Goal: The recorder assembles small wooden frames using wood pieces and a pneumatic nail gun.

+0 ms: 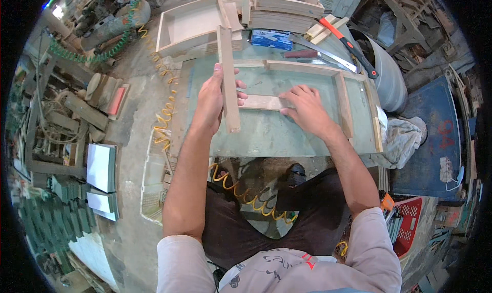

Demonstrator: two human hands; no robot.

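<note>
My left hand point(209, 101) grips a pale wooden strip point(228, 78), thumb on its near face and fingers behind it. The strip is raised over the left part of the glass-like green tabletop point(297, 139), its long side running away from me. With fingers and thumb closed, my right hand point(308, 107) holds the right end of a shorter wooden slat point(261, 102). That slat's left end passes close to my left fingertips; the raised strip partly hides the spot. Around the right hand lie a long wooden rail point(307, 68) and a crosspiece point(344, 103), joined like part of a frame.
Wooden drawer boxes point(189, 24) stand beyond the table. Near its far edge are a blue box point(270, 39), a metal blade point(330, 56) and an orange-and-black-handled tool point(348, 46). A yellow coiled hose point(251, 195) hangs by my legs. A red crate point(409, 226) sits at right.
</note>
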